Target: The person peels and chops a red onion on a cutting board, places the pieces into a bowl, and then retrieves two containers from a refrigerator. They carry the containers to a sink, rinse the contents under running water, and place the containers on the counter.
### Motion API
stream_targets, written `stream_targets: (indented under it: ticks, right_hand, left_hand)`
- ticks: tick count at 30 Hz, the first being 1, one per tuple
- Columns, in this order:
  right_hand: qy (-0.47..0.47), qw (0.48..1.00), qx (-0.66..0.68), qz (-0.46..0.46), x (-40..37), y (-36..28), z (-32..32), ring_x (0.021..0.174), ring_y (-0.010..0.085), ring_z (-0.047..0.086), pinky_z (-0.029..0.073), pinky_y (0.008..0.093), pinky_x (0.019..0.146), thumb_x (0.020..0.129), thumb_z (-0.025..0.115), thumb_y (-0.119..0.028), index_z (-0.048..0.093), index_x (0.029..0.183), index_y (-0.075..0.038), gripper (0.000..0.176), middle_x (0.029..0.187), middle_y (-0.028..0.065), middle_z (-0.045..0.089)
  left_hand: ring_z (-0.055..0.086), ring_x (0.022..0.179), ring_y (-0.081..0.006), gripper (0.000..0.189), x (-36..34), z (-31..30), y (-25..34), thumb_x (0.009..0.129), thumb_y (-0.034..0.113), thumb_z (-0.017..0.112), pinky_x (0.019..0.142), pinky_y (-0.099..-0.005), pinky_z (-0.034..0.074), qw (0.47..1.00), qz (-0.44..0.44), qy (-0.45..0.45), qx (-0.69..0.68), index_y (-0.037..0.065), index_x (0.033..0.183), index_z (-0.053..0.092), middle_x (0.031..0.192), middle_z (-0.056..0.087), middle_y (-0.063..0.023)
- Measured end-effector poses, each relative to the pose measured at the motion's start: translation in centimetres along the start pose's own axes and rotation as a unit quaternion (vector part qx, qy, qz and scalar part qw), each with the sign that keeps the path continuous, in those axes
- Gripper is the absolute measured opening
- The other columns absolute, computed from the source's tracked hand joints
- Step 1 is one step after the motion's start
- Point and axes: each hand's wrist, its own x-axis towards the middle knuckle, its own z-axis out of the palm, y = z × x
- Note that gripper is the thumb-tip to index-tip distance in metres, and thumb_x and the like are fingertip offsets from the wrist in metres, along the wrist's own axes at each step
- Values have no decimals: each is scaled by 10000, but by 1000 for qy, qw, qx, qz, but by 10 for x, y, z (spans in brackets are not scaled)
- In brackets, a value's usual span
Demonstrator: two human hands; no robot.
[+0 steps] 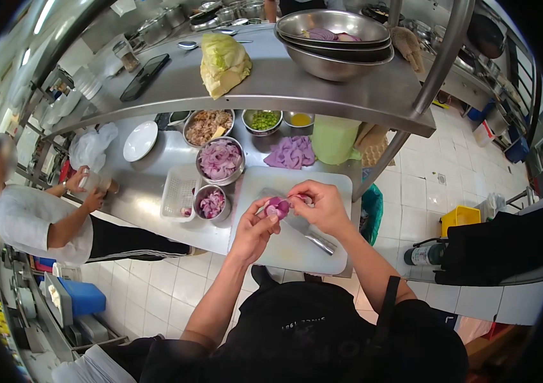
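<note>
Right between the fingertips, above the cutting board (252, 249), a red onion (277, 207) is gripped by the left hand (253, 230), thumb against curled fingers. The right hand (319, 207) pinches a small onion piece (305, 199) close beside it; whether that piece is joined to the onion, I cannot tell. Directly beneath the fingers lies the knife (321, 242), blade under both hands and handle slanting toward the person, near the board's right side.

The likeliest trouble is a slip: onion layers are slick, and a hard tug could shoot the onion out of the left fingertips. Reaching down after it would bring bare skin onto the blade. A dropping right wrist could also knock the handle and swing the edge around. Left of the fingers, the small metal bowl (225, 213) sits near enough for an elbow-led sweep to jostle it.
</note>
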Motion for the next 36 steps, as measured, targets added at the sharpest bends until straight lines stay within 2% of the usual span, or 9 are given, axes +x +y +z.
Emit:
stream_targets:
  ticks: [5,7,8,10,13,16,26,28,36]
  right_hand:
    - [31,996,-45,-69,-5,6,8,768,109,608,508,253,705,813,643,-3,630,950,34,142,900,78,654]
    - [28,966,-180,-185,-7,-5,9,770,212,638,526,297,695,780,628,-21,636,973,-5,194,934,110,637]
    - [29,966,-180,-185,-7,-3,9,770,212,638,526,297,695,780,628,-21,636,973,-5,194,934,110,637]
    - [-16,918,-298,-262,-6,4,8,808,289,637,535,342,709,755,633,-35,631,991,-7,238,994,138,621]
    - [-41,891,-337,-303,-4,7,6,801,290,633,535,356,691,761,636,-54,625,1009,-11,251,987,119,616]
    - [-48,903,-332,-270,-5,13,5,776,284,629,534,357,664,761,646,-62,623,992,-11,238,954,109,613]
    - [52,933,-238,-265,1,38,18,696,260,632,522,330,627,772,650,-37,626,953,-8,185,884,111,634]
    - [60,983,-138,-104,3,31,12,742,197,640,512,303,672,799,635,-37,642,935,0,140,879,93,656]
    - [8,1000,-23,-8,-5,32,-1,838,139,605,483,286,769,836,640,-70,651,964,-5,144,871,67,661]
  left_hand:
    - [588,780,-143,431,-1,13,1,878,60,615,674,-267,475,996,1,60,-59,32,1278,456,1014,616,-81]
    - [577,739,-126,399,1,8,-3,878,56,615,650,-242,464,998,15,56,-23,25,1255,490,961,621,-65]
    - [577,739,-126,399,0,7,-3,878,56,615,650,-242,464,998,14,56,-24,25,1255,490,961,621,-65]
    - [567,726,-115,379,-1,5,-2,883,73,612,620,-233,447,997,14,59,52,6,1240,506,932,616,-55]
    - [525,677,-89,382,0,14,1,885,93,624,591,-217,420,979,45,59,189,0,1237,510,866,595,-22]
    - [490,664,-73,385,-2,17,5,885,103,629,575,-217,404,960,45,56,271,-3,1234,508,828,564,0]
    - [454,636,-46,369,2,4,-4,888,129,622,551,-193,376,963,49,56,258,20,1221,508,816,549,13]
    - [451,652,-57,379,-1,3,-7,881,126,616,581,-209,387,967,17,9,252,28,1229,502,832,546,4]
    - [512,718,-109,382,5,-15,-12,885,140,621,634,-238,407,998,-37,-9,47,76,1224,457,939,601,-72]
